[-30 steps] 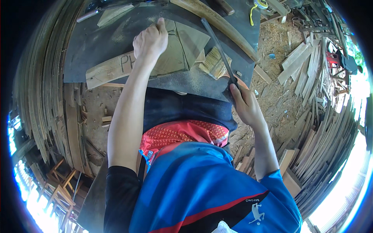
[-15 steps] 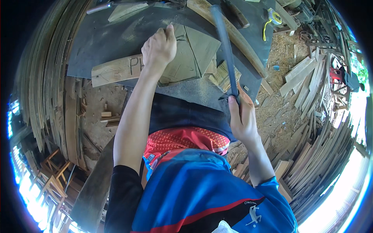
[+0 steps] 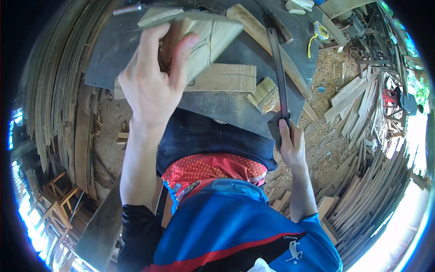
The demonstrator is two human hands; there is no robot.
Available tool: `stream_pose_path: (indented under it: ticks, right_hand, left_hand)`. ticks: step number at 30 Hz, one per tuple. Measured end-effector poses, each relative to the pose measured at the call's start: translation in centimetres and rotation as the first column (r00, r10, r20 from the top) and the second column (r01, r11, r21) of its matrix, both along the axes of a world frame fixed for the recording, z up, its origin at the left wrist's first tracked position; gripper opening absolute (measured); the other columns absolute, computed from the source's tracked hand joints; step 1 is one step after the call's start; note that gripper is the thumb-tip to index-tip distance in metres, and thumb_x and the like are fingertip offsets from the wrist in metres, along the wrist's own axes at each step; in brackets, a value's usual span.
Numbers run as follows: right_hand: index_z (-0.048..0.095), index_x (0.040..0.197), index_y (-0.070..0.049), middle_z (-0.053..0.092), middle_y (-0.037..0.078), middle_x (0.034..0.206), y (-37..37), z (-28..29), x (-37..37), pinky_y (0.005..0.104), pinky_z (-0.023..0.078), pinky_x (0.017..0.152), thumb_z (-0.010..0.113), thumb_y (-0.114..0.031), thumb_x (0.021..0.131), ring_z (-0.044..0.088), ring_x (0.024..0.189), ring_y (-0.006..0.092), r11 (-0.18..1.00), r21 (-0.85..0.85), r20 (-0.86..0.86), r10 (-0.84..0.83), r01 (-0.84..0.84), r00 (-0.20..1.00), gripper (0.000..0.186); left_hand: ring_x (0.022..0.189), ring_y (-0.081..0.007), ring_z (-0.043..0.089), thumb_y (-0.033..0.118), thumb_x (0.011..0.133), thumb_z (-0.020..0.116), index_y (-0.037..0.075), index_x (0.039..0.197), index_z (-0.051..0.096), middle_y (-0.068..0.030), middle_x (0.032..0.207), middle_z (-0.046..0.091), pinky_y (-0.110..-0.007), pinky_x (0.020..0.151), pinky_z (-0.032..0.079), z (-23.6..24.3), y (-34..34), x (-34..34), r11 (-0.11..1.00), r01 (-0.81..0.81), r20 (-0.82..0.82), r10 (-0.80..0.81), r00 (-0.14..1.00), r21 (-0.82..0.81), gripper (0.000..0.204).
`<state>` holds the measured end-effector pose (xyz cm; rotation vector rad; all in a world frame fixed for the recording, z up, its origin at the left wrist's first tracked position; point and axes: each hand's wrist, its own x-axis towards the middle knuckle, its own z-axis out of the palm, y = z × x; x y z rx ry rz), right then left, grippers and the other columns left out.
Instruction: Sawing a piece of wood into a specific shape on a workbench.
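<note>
Well, plank stacks (image 3: 56,90) flank a dusty table (image 3: 226,105), hands (image 3: 152,90) (image 3: 293,146) clamped on panel (image 3: 209,47) (left) and bar (image 3: 279,72) (right).

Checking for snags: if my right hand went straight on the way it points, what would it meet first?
Probably the brush lying on the table just ahead of your right hand, though it might pass above; depth is unclear.

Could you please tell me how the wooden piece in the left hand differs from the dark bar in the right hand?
The wooden piece is pale brown, while the dark bar is nearly black. The wooden piece is broad; the dark bar is long and narrow. The wooden piece looks partly blurred, the dark bar sharper. Both are held, one in the left hand, one in the right hand.
</note>
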<state>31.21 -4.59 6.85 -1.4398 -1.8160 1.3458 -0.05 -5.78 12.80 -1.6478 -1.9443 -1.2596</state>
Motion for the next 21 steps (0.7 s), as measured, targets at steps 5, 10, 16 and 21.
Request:
stream_pose_path:
  ticks: [5,10,16,21]
  right_hand:
    - [0.059,0.11,0.008,0.058,0.013,0.082,-0.2,0.2,0.1,0.0334,0.042,0.07,0.048,-0.02,0.104,0.051,0.078,0.0145,0.995,0.059,0.03,0.075,-0.077,0.997,0.031]
    - [0.059,0.118,0.007,0.062,0.014,0.083,-0.5,1.0,1.0,0.0315,0.045,0.073,0.049,-0.02,0.104,0.054,0.078,0.0155,0.986,-0.167,0.14,-0.003,0.027,0.99,0.033]
    - [0.058,0.094,0.005,0.055,0.013,0.071,-1.2,1.3,0.5,0.0358,0.041,0.065,0.051,-0.02,0.103,0.049,0.067,0.0178,1.0,-0.021,0.045,0.021,-0.02,0.999,0.027]
    - [0.055,0.085,0.003,0.053,0.015,0.07,-1.4,0.2,0.3,0.0369,0.04,0.064,0.051,-0.019,0.103,0.048,0.066,0.0212,0.999,0.03,-0.027,0.033,-0.032,0.999,0.029]
  left_hand:
    - [0.063,-0.0222,0.07,0.027,0.089,0.076,0.007,0.1,0.062,-0.0064,0.076,0.07,-0.031,0.054,0.055,-3.9,0.7,-2.6,0.989,0.146,-0.095,-0.145,0.985,0.005,0.027]
    - [0.056,-0.024,0.067,0.032,0.089,0.075,0.009,0.102,0.062,-0.0056,0.071,0.069,-0.032,0.048,0.051,-2.8,0.6,-2.2,0.991,0.115,-0.183,-0.127,0.975,-0.074,0.03]
    - [0.057,-0.029,0.067,0.038,0.091,0.072,0.009,0.099,0.06,-0.007,0.07,0.068,-0.035,0.048,0.051,-2.8,0.5,-1.8,0.98,0.156,-0.225,-0.181,0.958,-0.125,0.032]
    - [0.063,-0.035,0.068,0.049,0.091,0.068,0.008,0.095,0.058,-0.0102,0.068,0.065,-0.039,0.052,0.052,-2.2,2.2,-2.3,0.911,0.193,-0.127,-0.254,0.959,-0.363,0.043]
